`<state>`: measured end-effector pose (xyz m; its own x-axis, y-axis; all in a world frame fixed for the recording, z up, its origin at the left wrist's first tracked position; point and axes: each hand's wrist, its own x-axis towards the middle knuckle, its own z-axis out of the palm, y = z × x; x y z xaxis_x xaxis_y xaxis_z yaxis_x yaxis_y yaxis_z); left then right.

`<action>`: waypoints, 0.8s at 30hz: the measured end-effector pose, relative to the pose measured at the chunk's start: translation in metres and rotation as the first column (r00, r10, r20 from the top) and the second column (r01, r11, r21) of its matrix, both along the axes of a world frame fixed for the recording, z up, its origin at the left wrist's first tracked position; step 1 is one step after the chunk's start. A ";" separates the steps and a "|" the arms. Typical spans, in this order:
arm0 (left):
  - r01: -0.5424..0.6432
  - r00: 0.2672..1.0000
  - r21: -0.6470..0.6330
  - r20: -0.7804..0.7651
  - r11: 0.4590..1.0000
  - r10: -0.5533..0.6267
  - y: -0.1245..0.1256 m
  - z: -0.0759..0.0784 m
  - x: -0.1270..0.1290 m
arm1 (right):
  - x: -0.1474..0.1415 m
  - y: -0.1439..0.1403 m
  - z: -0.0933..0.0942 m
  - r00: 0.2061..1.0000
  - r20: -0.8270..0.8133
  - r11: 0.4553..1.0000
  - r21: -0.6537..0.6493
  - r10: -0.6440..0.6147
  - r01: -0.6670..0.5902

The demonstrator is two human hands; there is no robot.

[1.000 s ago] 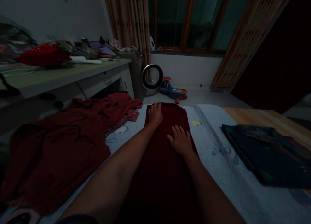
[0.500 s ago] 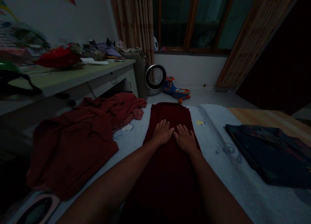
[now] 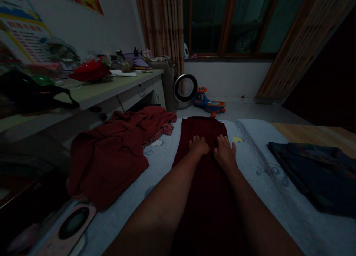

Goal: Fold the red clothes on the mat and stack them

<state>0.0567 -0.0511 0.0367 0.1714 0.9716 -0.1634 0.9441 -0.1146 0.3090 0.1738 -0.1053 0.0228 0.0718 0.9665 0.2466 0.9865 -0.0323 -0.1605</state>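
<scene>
A dark red folded garment (image 3: 205, 128) lies lengthwise on the pale blue sheet (image 3: 250, 156) in front of me. My left hand (image 3: 198, 145) rests palm down on it, fingers together and curled a little. Beside it, slightly apart, my right hand (image 3: 225, 152) lies flat on the same cloth near its right edge, fingers spread. Neither hand grips anything. Both forearms cover the near part of the garment.
A crumpled red cloth heap (image 3: 116, 145) lies to the left on the bed. A folded dark garment (image 3: 314, 170) sits at the right. A cluttered desk (image 3: 91, 93) stands at the left. A ring-shaped fan (image 3: 185, 87) and a toy car (image 3: 210, 104) are on the floor beyond.
My left hand slid back from the far end of the garment to sit level with my right hand. The view has turned to the left.
</scene>
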 end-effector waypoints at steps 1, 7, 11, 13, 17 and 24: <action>-0.013 1.000 0.008 0.004 1.000 0.013 -0.001 -0.001 0.001 | 0.000 0.000 0.000 0.997 0.004 0.996 0.035 0.082 -0.082; 0.055 0.998 0.233 0.024 0.971 -0.062 -0.013 -0.021 -0.007 | -0.001 0.003 -0.012 0.972 -0.037 0.954 -0.190 0.231 -0.234; 0.017 0.999 0.249 0.029 0.968 -0.025 -0.013 -0.028 -0.008 | 0.001 0.004 -0.014 0.990 -0.014 0.955 -0.259 0.143 -0.142; 0.005 1.000 0.248 0.026 0.969 -0.011 -0.013 -0.028 -0.007 | 0.005 0.004 -0.012 0.994 -0.013 0.953 -0.283 0.110 -0.109; -0.002 0.999 0.248 0.034 0.969 -0.007 -0.013 -0.027 -0.005 | 0.012 0.006 -0.009 0.998 -0.021 0.944 -0.324 0.052 -0.056; -0.023 0.998 0.187 0.058 0.982 0.012 -0.014 -0.023 -0.004 | 0.019 0.009 -0.008 0.999 -0.027 0.942 -0.336 -0.028 0.017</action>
<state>0.0524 -0.0650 0.0136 0.1582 0.9869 0.0316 0.9280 -0.1596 0.3367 0.1926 -0.0966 0.0148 0.0966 0.9908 -0.0947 0.9797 -0.1115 -0.1667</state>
